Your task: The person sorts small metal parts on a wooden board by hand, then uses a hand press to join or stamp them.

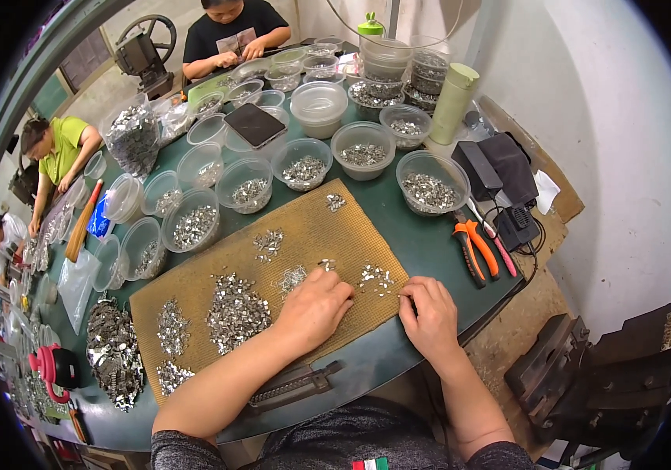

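My left hand (313,304) rests low over a tan textured mat (194,291), its fingers bent and tips partly hidden. A few small shiny metal pieces (326,265) lie just beyond it. My right hand (432,312) is at the mat's right edge, fingers curled with thumb against forefinger; anything in them is too small to make out. Between the hands and slightly farther off is a loose scatter of silver metal pieces (376,276). A large heap of metal pieces (235,312) sits left of my left hand, with smaller piles around it.
Clear plastic tubs (364,149) of metal pieces line the mat's far side. Orange-handled pliers (473,247) lie right, near a green bottle (455,102). A dark phone (255,125) rests on tubs. Linked metal strips (113,352) lie left. Other people work beyond.
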Demonstrator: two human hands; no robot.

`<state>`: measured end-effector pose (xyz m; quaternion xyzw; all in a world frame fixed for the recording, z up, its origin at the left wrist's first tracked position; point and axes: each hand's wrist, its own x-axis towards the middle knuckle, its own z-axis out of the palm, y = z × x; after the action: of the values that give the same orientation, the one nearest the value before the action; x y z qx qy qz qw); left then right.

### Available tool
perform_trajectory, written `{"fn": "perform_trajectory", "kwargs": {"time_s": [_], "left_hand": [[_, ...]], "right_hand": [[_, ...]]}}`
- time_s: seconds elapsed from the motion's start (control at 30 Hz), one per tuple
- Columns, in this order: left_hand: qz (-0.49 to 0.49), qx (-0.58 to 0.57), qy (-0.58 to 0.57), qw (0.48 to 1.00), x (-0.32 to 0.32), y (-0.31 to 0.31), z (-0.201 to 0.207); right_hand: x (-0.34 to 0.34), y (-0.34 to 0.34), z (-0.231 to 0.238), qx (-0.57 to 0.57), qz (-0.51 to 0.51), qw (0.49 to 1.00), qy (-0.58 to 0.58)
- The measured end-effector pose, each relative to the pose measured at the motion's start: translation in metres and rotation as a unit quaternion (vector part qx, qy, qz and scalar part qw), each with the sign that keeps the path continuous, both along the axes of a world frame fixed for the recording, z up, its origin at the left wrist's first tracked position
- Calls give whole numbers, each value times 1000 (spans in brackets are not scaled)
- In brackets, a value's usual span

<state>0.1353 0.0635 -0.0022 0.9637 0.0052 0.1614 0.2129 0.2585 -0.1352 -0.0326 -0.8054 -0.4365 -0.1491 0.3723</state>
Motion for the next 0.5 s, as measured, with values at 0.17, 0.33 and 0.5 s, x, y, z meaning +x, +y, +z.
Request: {"fn": "perform_trajectory", "kwargs": {"time_s": [0.17, 0.33, 0.5], "left_hand": [[-10, 70, 16, 997, -2, -3, -1], [18, 43, 14, 999, -30, 0, 13], [78, -57, 29, 995, -99, 1, 24]], "right_hand": [[-1, -1, -3, 1, 10, 1000, 8], [-4, -5, -4, 4, 29, 999, 16], [-14, -3, -2, 1, 94, 995, -42]]}}
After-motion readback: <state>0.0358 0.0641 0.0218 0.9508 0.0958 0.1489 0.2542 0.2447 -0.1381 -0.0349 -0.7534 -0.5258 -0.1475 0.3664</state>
